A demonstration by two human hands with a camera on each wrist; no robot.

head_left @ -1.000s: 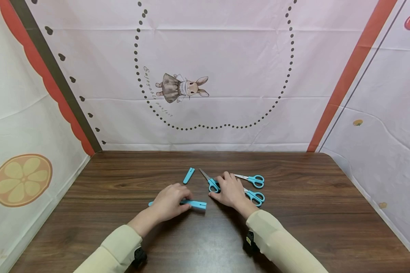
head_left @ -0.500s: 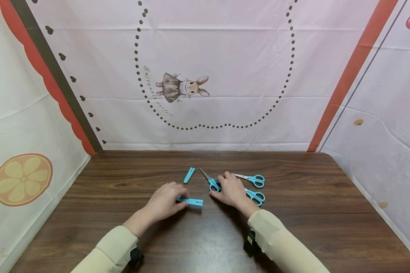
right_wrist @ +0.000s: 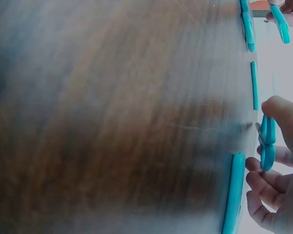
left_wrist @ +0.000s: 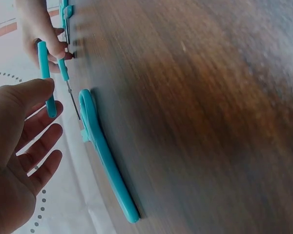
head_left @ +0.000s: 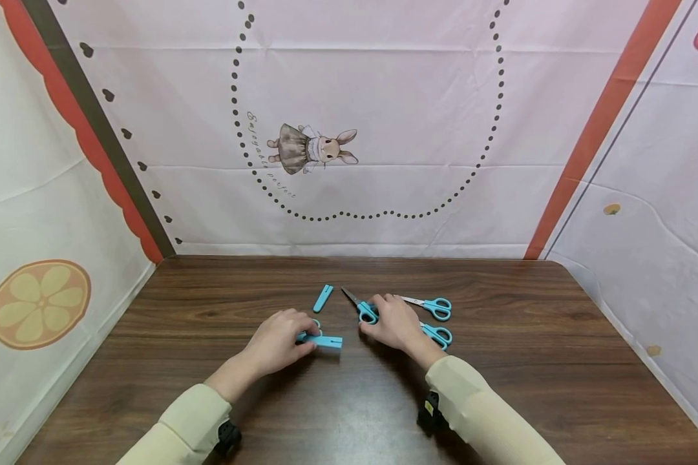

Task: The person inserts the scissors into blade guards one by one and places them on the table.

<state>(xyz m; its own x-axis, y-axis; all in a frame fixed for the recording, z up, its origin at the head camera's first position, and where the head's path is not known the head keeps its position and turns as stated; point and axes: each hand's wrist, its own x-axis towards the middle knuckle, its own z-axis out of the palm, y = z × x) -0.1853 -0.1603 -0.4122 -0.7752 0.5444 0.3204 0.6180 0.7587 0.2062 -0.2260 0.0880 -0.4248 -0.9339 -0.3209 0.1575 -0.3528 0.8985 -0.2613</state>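
Observation:
In the head view my left hand (head_left: 276,342) pinches a light-blue scissors blade cover (head_left: 328,342) between thumb and fingers, its slotted end toward the right. Close by on the table lies a pair of scissors with a blue cover over its blades (left_wrist: 110,163), mostly hidden by the hand in the head view. My right hand (head_left: 392,321) holds a pair of blue-handled scissors (head_left: 366,312) by the handles, bare blades pointing up and left. Thumb and fingers clasp the handles (right_wrist: 267,141) in the right wrist view.
Behind the hands a loose blue blade cover (head_left: 323,298) lies on the brown wooden table (head_left: 349,413). Right of my right hand are a far pair of scissors (head_left: 438,309) and a nearer pair (head_left: 438,334), partly hidden. A printed cloth (head_left: 384,129) hangs behind.
My left hand has shifted slightly left and away from me, carrying the blade cover with it. A blue scissors handle loop now shows behind it. The right hand has barely moved.

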